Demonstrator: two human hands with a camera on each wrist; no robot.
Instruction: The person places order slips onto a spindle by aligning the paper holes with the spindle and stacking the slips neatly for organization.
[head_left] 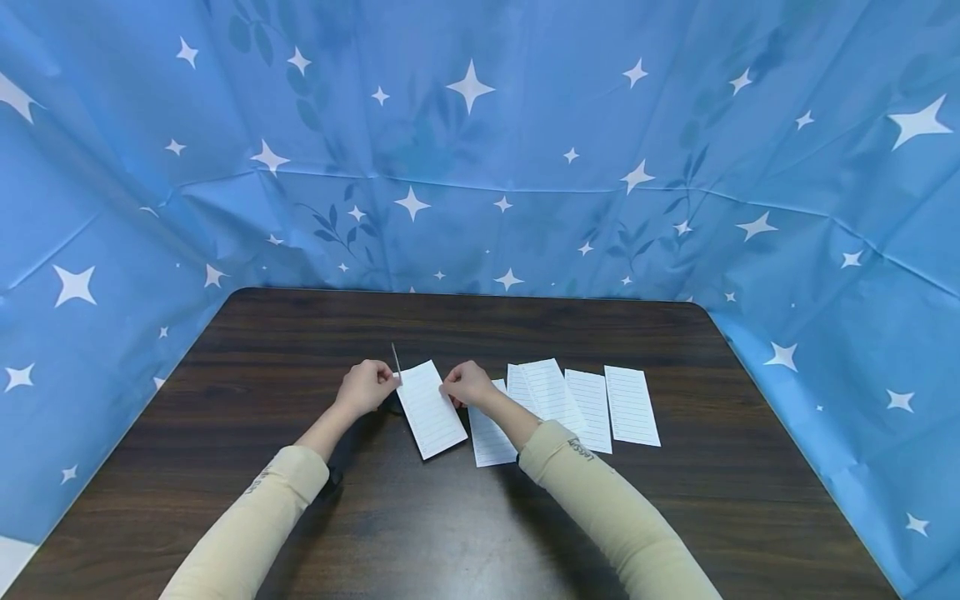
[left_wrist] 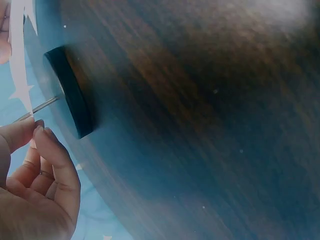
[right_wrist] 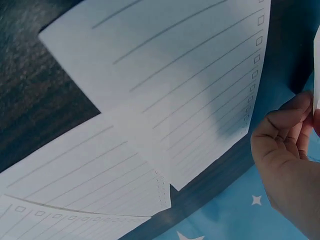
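A lined white sheet of paper (head_left: 431,410) is held between my two hands, tilted above the table. At its upper left corner, my left hand (head_left: 367,387) pinches the paper with thumb and index finger, right beside the thin metal rod (left_wrist: 46,103) of a paper spike. The spike stands on a dark round base (left_wrist: 72,95). Whether the rod pierces the corner, I cannot tell. My right hand (head_left: 468,384) grips the sheet's right edge near the top; in the right wrist view, that hand (right_wrist: 282,142) shows curled fingers at the paper's edge.
Several more lined sheets lie to the right, partly overlapping, with one sheet (head_left: 492,442) partly under my right forearm and another (head_left: 632,405) farthest right. Everything stands on a dark wooden table (head_left: 390,533). Behind it hangs a blue star-patterned cloth (head_left: 465,150).
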